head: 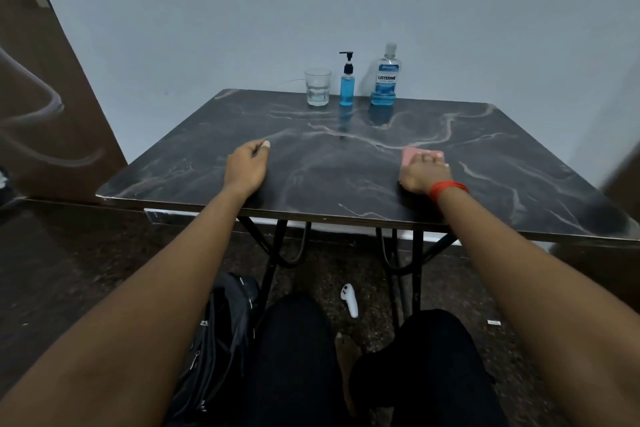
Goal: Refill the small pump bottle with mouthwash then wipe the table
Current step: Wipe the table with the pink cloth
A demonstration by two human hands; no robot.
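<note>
Nearest, at 6 o'clock, sit two knees in black trousers, with a black backpack (221,333) on the floor at 7 o'clock and a white controller (349,300) lying between the table legs. Past them comes the dark marble-patterned table (346,184). The hands are well apart on its near half. The left hand (246,168) rests at about 8 o'clock, fingers loosely curled and holding nothing. The right hand (420,173), with a red band (446,189) on its wrist, lies at about 4 o'clock, fingers laid over a pink cloth (408,155) that it presses to the tabletop. At 12 o'clock, against the pale wall, three things stand upright in a row – a clear glass (317,87), the small pump bottle (347,87) full of blue liquid, and the Listerine mouthwash bottle (385,80), capped and low on liquid.
</note>
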